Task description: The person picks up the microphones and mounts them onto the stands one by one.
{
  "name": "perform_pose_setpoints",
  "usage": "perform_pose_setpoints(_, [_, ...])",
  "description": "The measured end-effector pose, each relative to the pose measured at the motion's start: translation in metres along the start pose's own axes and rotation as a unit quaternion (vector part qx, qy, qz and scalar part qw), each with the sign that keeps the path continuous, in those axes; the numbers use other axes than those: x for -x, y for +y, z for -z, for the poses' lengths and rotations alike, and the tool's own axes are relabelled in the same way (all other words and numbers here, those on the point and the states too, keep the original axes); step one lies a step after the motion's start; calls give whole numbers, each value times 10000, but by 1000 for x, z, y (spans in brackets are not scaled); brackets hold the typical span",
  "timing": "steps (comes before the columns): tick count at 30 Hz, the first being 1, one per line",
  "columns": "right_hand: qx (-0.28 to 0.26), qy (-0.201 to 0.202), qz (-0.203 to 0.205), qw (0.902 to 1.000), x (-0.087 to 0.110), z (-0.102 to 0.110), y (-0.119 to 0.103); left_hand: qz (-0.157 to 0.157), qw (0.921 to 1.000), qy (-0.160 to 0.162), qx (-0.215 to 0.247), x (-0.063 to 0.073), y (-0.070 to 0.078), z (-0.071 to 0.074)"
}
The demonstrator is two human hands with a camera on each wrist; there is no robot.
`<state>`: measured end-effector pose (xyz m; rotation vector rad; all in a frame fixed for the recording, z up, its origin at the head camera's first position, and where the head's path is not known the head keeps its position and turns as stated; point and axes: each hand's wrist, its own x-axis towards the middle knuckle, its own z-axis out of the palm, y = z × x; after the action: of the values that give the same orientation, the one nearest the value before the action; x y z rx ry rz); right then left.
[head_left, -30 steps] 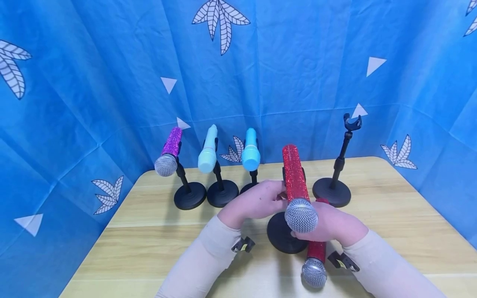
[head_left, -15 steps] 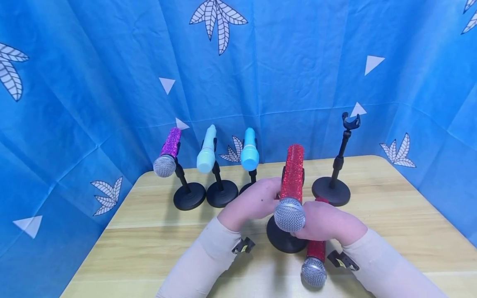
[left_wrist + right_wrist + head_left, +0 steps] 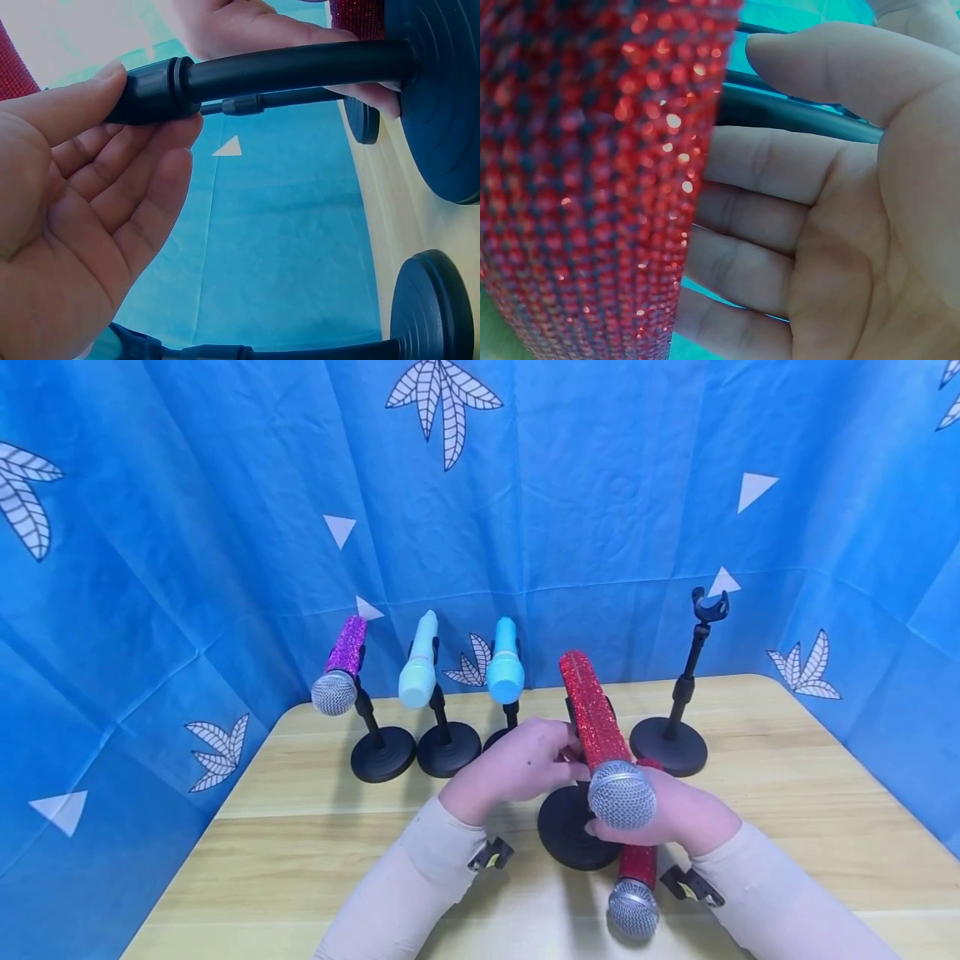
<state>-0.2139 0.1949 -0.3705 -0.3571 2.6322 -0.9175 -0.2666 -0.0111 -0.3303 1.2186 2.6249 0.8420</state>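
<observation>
A red glittery microphone (image 3: 600,718) with a silver mesh head rests in the clip of a black microphone stand (image 3: 300,64). My left hand (image 3: 525,760) pinches the stand's upper collar (image 3: 154,94) between thumb and fingertips, from the left. Low on the same pole, my right hand (image 3: 678,810) has its thumb on one side and fingers on the other, close above the round base (image 3: 566,827); its fingertips are hidden in the right wrist view. Under the right hand lies a second red glittery microphone (image 3: 633,906) on the table, its middle covered.
Left of the hands, three stands hold a purple microphone (image 3: 341,664), a mint microphone (image 3: 420,664) and a cyan microphone (image 3: 505,664). A stand with a bare clip (image 3: 678,693) stands at the right back. Blue curtain (image 3: 600,527) encloses the wooden table (image 3: 300,852).
The red microphone on the held stand swung its mesh head left, then back past its start to the right. Both hands keep their places, and the lying microphone has not moved.
</observation>
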Motion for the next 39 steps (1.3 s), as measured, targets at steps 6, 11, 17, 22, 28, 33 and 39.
perform_pose_setpoints(6, [357,22,447,9984,-1,0,1,-44,9998,-123,-173,1,0,1])
perform_pose_setpoints(11, [760,-9,649,9950,-5,-1,2,-102,9996,-230,-158,2,-1,2])
perform_pose_setpoints(17, [1047,-66,553,9929,-7,-2,-1,-111,9999,-61,43,-1,-2,-3])
perform_pose_setpoints(22, [1961,-102,921,9762,-10,-3,-4,-191,9996,-17,214,1,-4,-3])
perform_pose_setpoints(28, [2273,-220,794,9703,-11,-4,-6,-617,9960,-212,619,2,-10,-2])
perform_pose_setpoints(33, [2282,-201,807,9701,-11,-3,-5,-705,9944,-187,764,2,-11,-2])
perform_pose_setpoints(39, [1853,-183,1100,9763,-11,-1,-2,-397,9978,277,457,1,-9,-3])
